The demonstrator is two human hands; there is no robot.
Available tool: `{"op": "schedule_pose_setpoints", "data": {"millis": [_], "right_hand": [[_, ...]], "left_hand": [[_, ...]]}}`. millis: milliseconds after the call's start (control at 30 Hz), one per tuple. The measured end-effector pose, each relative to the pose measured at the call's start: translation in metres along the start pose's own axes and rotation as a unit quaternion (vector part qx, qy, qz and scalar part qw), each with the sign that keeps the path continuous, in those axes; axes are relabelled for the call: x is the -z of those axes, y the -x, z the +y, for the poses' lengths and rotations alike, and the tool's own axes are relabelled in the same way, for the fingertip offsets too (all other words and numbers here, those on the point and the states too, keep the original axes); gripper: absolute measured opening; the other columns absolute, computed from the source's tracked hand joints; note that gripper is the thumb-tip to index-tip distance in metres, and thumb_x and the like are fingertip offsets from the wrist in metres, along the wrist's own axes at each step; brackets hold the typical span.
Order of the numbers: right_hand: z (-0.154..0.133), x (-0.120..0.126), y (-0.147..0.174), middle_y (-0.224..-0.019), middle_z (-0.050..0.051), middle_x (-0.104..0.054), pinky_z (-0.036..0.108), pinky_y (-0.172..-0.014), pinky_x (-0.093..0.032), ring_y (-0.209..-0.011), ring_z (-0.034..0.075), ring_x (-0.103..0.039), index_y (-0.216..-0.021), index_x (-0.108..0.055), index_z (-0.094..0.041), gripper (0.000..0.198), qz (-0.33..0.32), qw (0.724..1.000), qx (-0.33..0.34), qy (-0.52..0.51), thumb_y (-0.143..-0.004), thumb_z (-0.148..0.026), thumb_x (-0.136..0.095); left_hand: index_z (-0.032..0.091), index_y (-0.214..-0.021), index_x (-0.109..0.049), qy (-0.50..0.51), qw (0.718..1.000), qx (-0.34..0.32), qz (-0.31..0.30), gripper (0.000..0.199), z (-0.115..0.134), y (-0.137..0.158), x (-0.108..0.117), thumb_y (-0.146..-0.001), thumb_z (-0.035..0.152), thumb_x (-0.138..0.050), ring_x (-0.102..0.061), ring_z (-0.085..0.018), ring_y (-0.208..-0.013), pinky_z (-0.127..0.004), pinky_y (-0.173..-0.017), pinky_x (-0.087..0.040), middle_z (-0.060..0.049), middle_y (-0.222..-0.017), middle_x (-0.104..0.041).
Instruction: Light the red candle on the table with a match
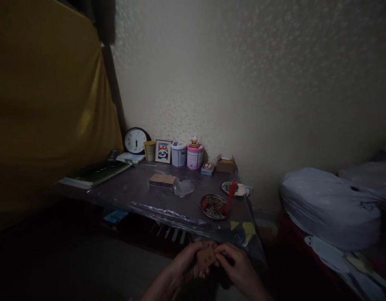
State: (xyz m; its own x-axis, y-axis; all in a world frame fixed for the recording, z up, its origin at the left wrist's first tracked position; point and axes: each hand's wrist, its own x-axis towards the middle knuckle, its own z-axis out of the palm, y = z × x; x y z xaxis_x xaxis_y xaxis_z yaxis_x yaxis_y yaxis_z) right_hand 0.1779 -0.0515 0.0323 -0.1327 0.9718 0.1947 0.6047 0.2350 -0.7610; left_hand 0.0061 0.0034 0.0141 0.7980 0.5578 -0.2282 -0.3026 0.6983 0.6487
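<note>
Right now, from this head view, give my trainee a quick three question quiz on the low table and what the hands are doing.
1. True or false: both hands hold the small brown card.
2. What leans on the wall left of the yellow cup: A clock, B mirror, C lamp?
3. What red thing lies across the round patterned plate?

Key: 1 true, left hand and right hand both grip it. 2 A, the clock. 3 a red utensil.
</note>
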Motion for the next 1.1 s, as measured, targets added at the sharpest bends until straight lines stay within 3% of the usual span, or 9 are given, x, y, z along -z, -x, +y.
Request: {"op": "schedule_pose_setpoints", "data": {"millis": [233, 533, 800, 967, 1100], "right_hand": [[-0.001, 0.002, -0.001, -0.076, 0.001, -0.058, 0.02, -0.072, -0.04, -0.074, 0.008, -0.055, -0.076, -0.06, -0.014, 0.025, -0.011, 1.0, -0.014, -0.015, -0.087, -0.033, -0.047], [0.004, 0.002, -0.001, -0.078, 0.002, -0.059, 0.021, -0.073, -0.04, -0.076, 0.01, -0.056, -0.08, -0.059, -0.014, 0.026, -0.03, 0.999, -0.026, -0.013, -0.087, -0.035, -0.046], [0.007, 0.004, -0.003, -0.078, 0.002, -0.056, 0.021, -0.074, -0.037, -0.077, 0.009, -0.053, -0.077, -0.055, -0.014, 0.028, -0.045, 0.999, -0.006, 0.012, -0.089, -0.035, -0.041], [0.009, 0.005, -0.002, -0.079, 0.001, -0.055, 0.02, -0.075, -0.036, -0.078, 0.009, -0.052, -0.08, -0.054, -0.014, 0.03, -0.05, 0.998, 0.02, 0.02, -0.092, -0.036, -0.038], [0.011, 0.005, -0.001, -0.082, 0.002, -0.054, 0.021, -0.076, -0.036, -0.079, 0.009, -0.051, -0.083, -0.053, -0.014, 0.032, -0.056, 0.998, 0.022, 0.011, -0.093, -0.039, -0.034]], "left_hand": [[0.006, -0.114, -0.045, -0.059, 0.997, -0.037, -0.024, 0.064, -0.003, -0.002, 0.003, -0.065, 0.043, -0.063, -0.051, -0.018, -0.05, -0.018, -0.04, -0.037, -0.02, -0.086, -0.06], [0.003, -0.115, -0.044, -0.075, 0.997, -0.035, -0.012, 0.077, -0.002, -0.002, 0.002, -0.057, 0.046, -0.068, -0.051, -0.017, -0.049, -0.018, -0.039, -0.038, -0.02, -0.087, -0.059], [0.005, -0.112, -0.048, -0.083, 0.994, -0.06, -0.042, 0.065, -0.005, -0.005, 0.007, -0.065, 0.047, -0.067, -0.052, -0.018, -0.051, -0.018, -0.04, -0.039, -0.018, -0.086, -0.06], [0.003, -0.119, -0.043, -0.077, 0.993, -0.069, -0.052, 0.076, -0.003, -0.003, 0.005, -0.067, 0.05, -0.072, -0.053, -0.018, -0.052, -0.018, -0.042, -0.041, -0.021, -0.089, -0.059], [0.005, -0.117, -0.046, -0.09, 0.99, -0.088, -0.068, 0.07, 0.0, 0.002, 0.002, -0.071, 0.052, -0.071, -0.056, -0.021, -0.059, -0.021, -0.048, -0.045, -0.019, -0.092, -0.059]]}}
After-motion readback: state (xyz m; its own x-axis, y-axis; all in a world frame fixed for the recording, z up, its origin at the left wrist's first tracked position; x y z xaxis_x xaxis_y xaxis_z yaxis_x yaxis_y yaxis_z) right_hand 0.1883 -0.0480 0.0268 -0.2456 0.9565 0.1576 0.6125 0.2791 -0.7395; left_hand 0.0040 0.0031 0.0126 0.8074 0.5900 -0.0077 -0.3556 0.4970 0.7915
